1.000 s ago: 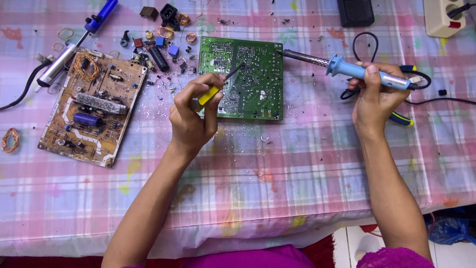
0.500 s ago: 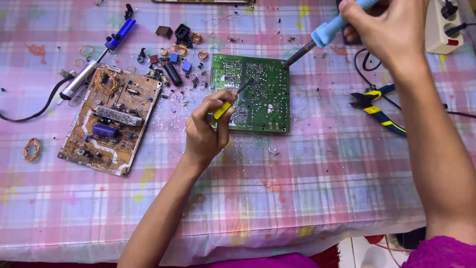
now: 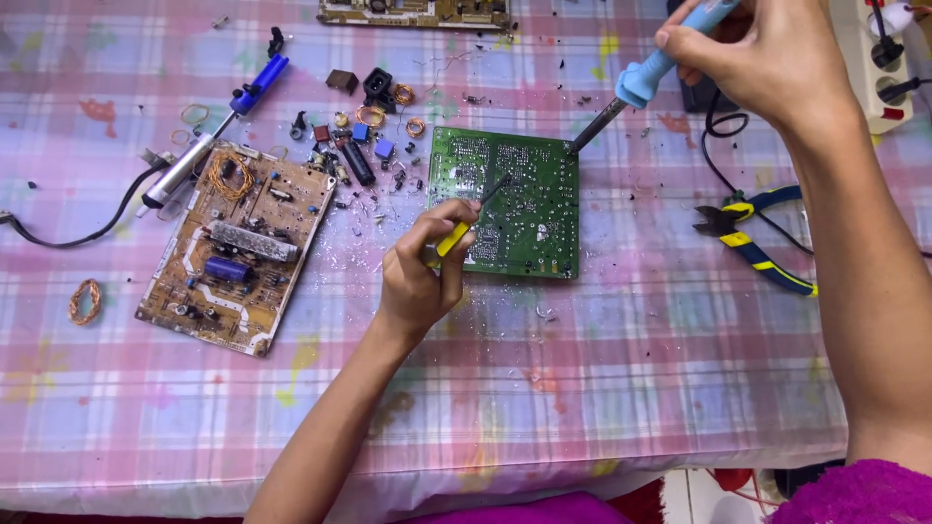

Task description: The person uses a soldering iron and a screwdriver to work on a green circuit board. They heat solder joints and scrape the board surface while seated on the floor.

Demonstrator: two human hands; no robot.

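A green circuit board (image 3: pixel 529 194) lies solder side up in the middle of the checked tablecloth. My left hand (image 3: pixel 422 277) grips a small yellow-handled tool (image 3: pixel 466 221) whose dark tip rests on the board's left half. My right hand (image 3: pixel 762 58) holds a blue-handled soldering iron (image 3: pixel 646 78) raised at an angle, its metal tip touching the board's top right corner.
A brown component board (image 3: pixel 233 243) lies at the left, with a blue desoldering pump (image 3: pixel 218 116) and loose parts (image 3: pixel 364 126) beside it. Blue-and-yellow pliers (image 3: pixel 762 243) lie at the right. A power strip (image 3: pixel 879 58) and another board (image 3: pixel 417 12) sit at the far edge. A copper coil (image 3: pixel 84 301) lies far left.
My right hand has lifted the soldering iron from lying level to the right of the board to a steep angle, tip now at the board's top right corner. The left hand stays put.
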